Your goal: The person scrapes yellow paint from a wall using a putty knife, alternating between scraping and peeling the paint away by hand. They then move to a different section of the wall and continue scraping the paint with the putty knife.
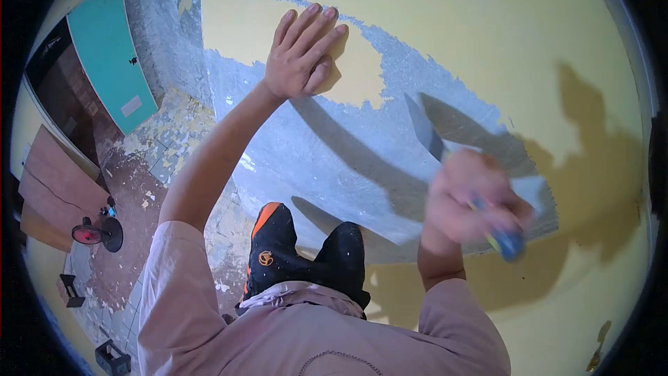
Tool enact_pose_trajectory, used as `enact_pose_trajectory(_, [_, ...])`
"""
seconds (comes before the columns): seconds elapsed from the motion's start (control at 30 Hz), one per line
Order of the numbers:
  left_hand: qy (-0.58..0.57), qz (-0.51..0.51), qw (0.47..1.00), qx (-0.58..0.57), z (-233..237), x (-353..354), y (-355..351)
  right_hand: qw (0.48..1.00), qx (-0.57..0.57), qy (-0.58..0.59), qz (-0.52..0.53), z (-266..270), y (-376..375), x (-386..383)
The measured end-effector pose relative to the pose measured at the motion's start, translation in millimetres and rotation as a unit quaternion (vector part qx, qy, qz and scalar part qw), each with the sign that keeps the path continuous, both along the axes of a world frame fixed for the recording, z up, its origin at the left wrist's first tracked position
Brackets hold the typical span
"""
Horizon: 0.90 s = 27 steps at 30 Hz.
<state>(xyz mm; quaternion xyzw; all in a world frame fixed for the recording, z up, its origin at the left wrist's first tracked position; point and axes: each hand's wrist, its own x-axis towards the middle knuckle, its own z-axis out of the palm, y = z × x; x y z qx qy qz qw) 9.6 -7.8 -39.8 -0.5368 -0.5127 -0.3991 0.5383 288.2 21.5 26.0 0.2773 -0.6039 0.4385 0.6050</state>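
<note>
My left hand (303,56) lies with its fingers stretched out on a patch of yellow paint (233,21) on the wall. Around that patch, grey bare wall (334,160) shows with ragged paint edges. In my right hand (473,191), smeared by motion, is a scraper (422,129) with a wide flat blade and a blue handle end. The blade points up and left over the bare grey area and casts a dark shadow beside it. My fingers wrap round the handle.
Paint flakes (177,132) litter the floor at the left. A fan (87,235) stands there near leaning brown boards (59,174). Behind is a green door (111,56) beside a dark doorway. A small dark stool-like object (111,358) sits at the lower left.
</note>
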Motion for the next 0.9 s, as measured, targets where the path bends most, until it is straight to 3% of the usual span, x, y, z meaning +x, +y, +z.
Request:
enact_pose_trajectory(0.03, [0.009,0.002,1.0,-0.008,-1,2,0,0.967,0.153,-0.162,-0.125,-5,28,-1])
enact_pose_trajectory(0.1, [0.004,0.0,1.0,-0.012,-5,5,0,0.964,0.096,0.04,-0.246,-21,18,-28])
enact_pose_trajectory(0.13, [0.005,0.006,1.0,-0.009,-2,2,0,0.964,0.099,0.045,-0.244,-14,13,-24])
enact_pose_trajectory(0.2, [0.006,0.005,1.0,-0.009,-3,1,1,0.996,0.017,0.09,-0.008,0,-3,-4])
enact_pose_trajectory(0.23, [0.007,0.003,1.0,-0.007,-2,1,1,0.996,0.016,0.09,-0.006,-2,9,-5])
enact_pose_trajectory(0.3, [0.003,-0.003,1.0,-0.001,-2,1,1,0.954,0.214,-0.14,-0.159,-7,32,-11])
enact_pose_trajectory(0.33, [0.0,-0.009,1.0,0.01,-2,2,1,0.952,0.12,-0.024,-0.28,-24,20,-26])
enact_pose_trajectory(0.37, [0.003,-0.008,1.0,0.014,0,1,3,0.952,0.122,-0.02,-0.279,-17,17,-20])
enact_pose_trajectory(0.43, [-0.001,-0.002,1.0,0.01,-3,2,3,0.991,0.102,0.017,-0.08,2,1,1])
enact_pose_trajectory(0.5, [0.002,0.005,1.0,0.002,-1,0,1,0.992,0.11,0.05,-0.044,-4,2,-12])
enact_pose_trajectory(0.57, [0.002,0.003,1.0,-0.012,-5,4,0,0.957,0.134,-0.018,-0.256,-21,11,-34])
enact_pose_trajectory(0.63, [-0.005,-0.007,1.0,0.009,-3,2,3,0.949,0.154,-0.031,-0.274,-6,1,-24])
enact_pose_trajectory(0.7, [-0.008,-0.009,1.0,0.007,-3,3,2,0.993,0.074,0.088,0.005,-2,-3,-9])
enact_pose_trajectory(0.77, [-0.011,-0.012,1.0,0.003,-2,3,1,0.989,0.119,0.084,-0.024,-7,6,-15])
enact_pose_trajectory(0.83, [-0.007,-0.003,1.0,0.008,-2,4,2,0.953,0.218,0.004,-0.21,-9,14,-30])
enact_pose_trajectory(0.9, [-0.006,-0.005,1.0,0.01,-3,4,3,0.962,0.198,0.045,-0.183,-7,6,-22])
